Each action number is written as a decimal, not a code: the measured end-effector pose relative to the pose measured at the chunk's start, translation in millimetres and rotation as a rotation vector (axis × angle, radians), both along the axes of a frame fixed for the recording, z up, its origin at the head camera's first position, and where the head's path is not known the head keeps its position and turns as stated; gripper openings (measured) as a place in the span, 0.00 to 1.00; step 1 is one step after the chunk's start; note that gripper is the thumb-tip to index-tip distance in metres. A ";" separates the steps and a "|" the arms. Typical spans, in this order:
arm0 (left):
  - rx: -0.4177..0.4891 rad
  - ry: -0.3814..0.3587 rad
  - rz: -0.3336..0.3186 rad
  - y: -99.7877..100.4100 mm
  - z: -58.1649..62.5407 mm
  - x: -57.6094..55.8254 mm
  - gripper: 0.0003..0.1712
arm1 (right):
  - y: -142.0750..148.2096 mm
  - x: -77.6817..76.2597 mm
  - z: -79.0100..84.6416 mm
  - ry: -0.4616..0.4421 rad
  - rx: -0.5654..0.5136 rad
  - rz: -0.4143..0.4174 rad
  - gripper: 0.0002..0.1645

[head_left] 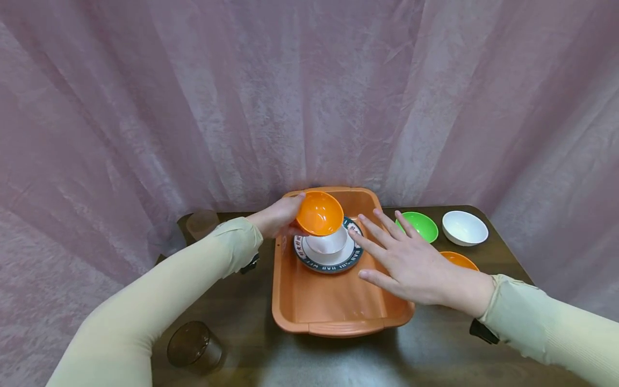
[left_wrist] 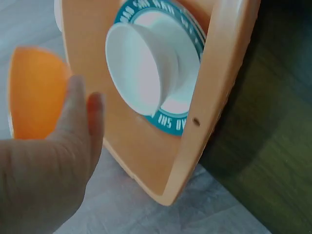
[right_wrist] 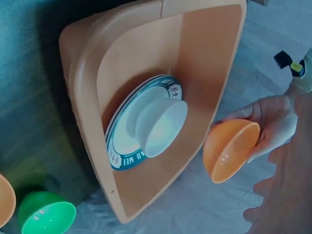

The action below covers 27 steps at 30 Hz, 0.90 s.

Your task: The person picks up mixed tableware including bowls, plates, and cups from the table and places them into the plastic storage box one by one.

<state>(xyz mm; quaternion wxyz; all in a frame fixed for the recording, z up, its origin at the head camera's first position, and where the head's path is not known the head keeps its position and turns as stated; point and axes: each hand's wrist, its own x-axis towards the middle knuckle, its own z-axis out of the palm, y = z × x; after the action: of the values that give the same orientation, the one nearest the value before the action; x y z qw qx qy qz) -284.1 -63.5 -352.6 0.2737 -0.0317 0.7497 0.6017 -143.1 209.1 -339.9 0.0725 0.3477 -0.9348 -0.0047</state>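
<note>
My left hand point(head_left: 282, 216) pinches an orange bowl point(head_left: 320, 214) by its left side, thumb at the rim, holding it tilted above the orange-brown basin point(head_left: 333, 326). Below it, a white bowl point(head_left: 326, 243) stands on a plate with a dark green patterned rim point(head_left: 329, 267) inside the basin; the left wrist view shows this white bowl point(left_wrist: 134, 68) too. My right hand point(head_left: 411, 263) hovers palm down with fingers spread over the basin's right side and holds nothing. In the right wrist view the orange bowl point(right_wrist: 230, 150) sits between the left thumb and fingers.
Right of the basin are a green bowl point(head_left: 419, 227), a white bowl point(head_left: 465, 228) and a second orange bowl point(head_left: 458, 260), partly behind my right hand. A brown see-through cup point(head_left: 194, 346) stands at the front left, another cup point(head_left: 202, 223) at the back left. A pink curtain point(head_left: 309, 97) hangs behind.
</note>
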 end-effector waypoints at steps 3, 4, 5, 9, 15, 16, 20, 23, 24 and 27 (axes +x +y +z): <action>-0.092 -0.002 -0.039 3.9 -1.9 -6.1 0.31 | -0.3 0.8 -3.6 -0.011 0.010 0.003 0.46; -0.121 0.000 -0.048 5.7 -3.0 -7.8 0.31 | -0.4 1.4 -4.8 -0.014 0.014 0.005 0.46; -0.150 0.003 -0.058 7.7 -3.7 -9.3 0.31 | -0.5 1.8 -6.1 -0.020 0.014 0.007 0.45; -0.229 0.027 -0.096 14.8 -9.1 -14.5 0.29 | 0.1 4.6 -10.9 -0.034 0.014 0.011 0.45; -0.322 0.049 -0.158 22.6 -15.4 -18.7 0.29 | 2.6 8.9 -14.9 -0.054 0.011 -0.008 0.46; -0.339 0.055 -0.163 23.6 -16.2 -19.2 0.29 | 3.1 9.5 -15.5 -0.056 0.010 -0.010 0.46; -0.414 0.099 -0.180 26.4 -18.5 -22.0 0.30 | 5.4 11.1 -18.1 -0.069 0.004 -0.012 0.45; -0.439 0.108 -0.178 27.9 -20.7 -24.6 0.29 | 6.4 11.8 -20.1 -0.066 0.004 -0.006 0.45; -0.445 0.108 -0.175 28.3 -21.7 -25.5 0.29 | 6.7 12.0 -20.7 -0.066 0.004 -0.005 0.44; -0.466 0.110 -0.166 29.1 -24.7 -28.8 0.26 | 7.0 12.6 -22.3 -0.075 -0.002 -0.002 0.43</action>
<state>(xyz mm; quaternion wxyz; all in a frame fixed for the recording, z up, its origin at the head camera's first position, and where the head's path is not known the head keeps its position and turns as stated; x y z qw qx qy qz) -312.9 -34.4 -377.3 0.2663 0.0006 0.8818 0.3892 -130.5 216.1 -362.3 0.0380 0.3465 -0.9372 0.0092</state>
